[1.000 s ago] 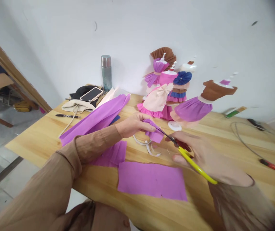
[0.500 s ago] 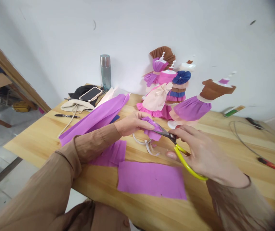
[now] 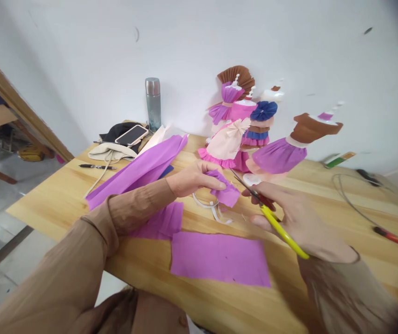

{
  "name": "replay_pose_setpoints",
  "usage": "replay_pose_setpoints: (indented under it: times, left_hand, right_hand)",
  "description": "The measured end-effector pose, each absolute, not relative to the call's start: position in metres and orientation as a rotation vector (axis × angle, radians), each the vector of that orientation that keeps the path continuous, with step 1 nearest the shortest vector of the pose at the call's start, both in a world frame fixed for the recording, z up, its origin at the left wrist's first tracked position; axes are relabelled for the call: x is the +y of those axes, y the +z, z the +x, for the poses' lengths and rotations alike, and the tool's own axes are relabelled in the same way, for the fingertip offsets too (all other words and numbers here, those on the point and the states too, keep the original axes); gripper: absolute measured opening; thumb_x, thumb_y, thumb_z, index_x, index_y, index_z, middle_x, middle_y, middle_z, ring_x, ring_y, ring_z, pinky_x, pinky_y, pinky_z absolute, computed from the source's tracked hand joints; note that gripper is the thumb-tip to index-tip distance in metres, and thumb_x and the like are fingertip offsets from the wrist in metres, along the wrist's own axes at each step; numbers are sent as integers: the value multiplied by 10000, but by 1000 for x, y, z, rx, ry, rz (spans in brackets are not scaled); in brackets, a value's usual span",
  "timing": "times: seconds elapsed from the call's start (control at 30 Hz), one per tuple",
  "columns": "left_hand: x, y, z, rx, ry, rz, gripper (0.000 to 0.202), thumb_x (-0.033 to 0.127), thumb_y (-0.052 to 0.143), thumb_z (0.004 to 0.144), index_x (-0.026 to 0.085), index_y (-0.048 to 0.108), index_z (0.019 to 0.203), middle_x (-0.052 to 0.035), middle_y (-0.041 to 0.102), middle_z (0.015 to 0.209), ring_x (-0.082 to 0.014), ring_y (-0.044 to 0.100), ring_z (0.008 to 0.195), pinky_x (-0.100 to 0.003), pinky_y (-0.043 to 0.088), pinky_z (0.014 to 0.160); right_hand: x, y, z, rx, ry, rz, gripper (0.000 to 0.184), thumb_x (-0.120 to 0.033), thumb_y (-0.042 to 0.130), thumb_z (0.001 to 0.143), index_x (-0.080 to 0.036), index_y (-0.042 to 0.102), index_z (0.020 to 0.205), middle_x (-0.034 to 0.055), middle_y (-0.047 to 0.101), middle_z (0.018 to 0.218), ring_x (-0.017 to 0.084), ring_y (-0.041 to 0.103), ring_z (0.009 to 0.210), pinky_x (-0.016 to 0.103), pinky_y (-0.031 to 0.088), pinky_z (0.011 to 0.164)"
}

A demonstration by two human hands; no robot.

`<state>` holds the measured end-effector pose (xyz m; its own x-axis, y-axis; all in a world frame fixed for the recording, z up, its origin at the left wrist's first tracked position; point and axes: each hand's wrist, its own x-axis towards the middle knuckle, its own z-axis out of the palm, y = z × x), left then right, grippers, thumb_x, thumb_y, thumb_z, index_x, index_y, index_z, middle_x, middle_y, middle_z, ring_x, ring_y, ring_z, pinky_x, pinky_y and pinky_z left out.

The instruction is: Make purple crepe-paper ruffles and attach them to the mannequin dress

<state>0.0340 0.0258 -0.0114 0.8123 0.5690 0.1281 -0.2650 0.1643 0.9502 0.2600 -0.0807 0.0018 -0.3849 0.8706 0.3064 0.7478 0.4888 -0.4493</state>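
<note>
Between the thumb and fingers of my left hand (image 3: 193,178) is pinched a small piece of purple crepe paper (image 3: 225,195). My right hand (image 3: 292,211) grips yellow-handled scissors (image 3: 270,218), whose dark blades point up and left, just right of the small piece and apart from it. Below both hands a purple rectangle of the same paper (image 3: 219,260) lies flat near the table's front edge. Under my left forearm rests another purple piece (image 3: 166,221). White strips (image 3: 216,211) lie curled on the table beneath the held piece.
Miniature dress forms (image 3: 231,134) in paper dresses stand against the wall; one with a brown top (image 3: 310,130) leans at right. A long purple sheet (image 3: 139,171), phone (image 3: 132,135), pen (image 3: 96,166) and flask (image 3: 153,104) are at left. A cable (image 3: 345,199) lies at right on the wooden table.
The scissors have come away from the small purple piece, moving right and slightly down with my right hand. The piece now hangs more spread out from my left fingers.
</note>
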Motion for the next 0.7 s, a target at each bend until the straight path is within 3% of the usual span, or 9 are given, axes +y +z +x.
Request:
replay_pose_setpoints:
  times: [0.23, 0.4, 0.7]
  left_hand:
    - [22, -12, 36, 315, 595, 1370, 147, 206, 816, 634, 118, 739, 722, -15, 686, 626, -99, 597, 573, -239, 478, 604]
    - [21, -11, 36, 349, 600, 1366, 117, 179, 817, 620, 127, 742, 694, -7, 686, 611, -91, 587, 558, -226, 474, 591]
    - [19, -10, 35, 458, 587, 1380, 114, 158, 813, 633, 115, 736, 705, -19, 707, 665, -107, 635, 628, -233, 513, 667]
  right_hand:
    - [-78, 6, 244, -2273, 287, -1315, 434, -634, 607, 841, -201, 573, 845, 2, 532, 670, 147, 465, 562, 280, 386, 528]
    - [-79, 7, 240, -2302, 248, -1298, 376, -580, 616, 846, -206, 577, 854, 1, 515, 676, 153, 467, 572, 281, 376, 534]
    - [-80, 8, 239, -2297, 270, -1339, 455, -641, 577, 854, -188, 617, 862, 5, 534, 629, 147, 459, 527, 276, 359, 501]
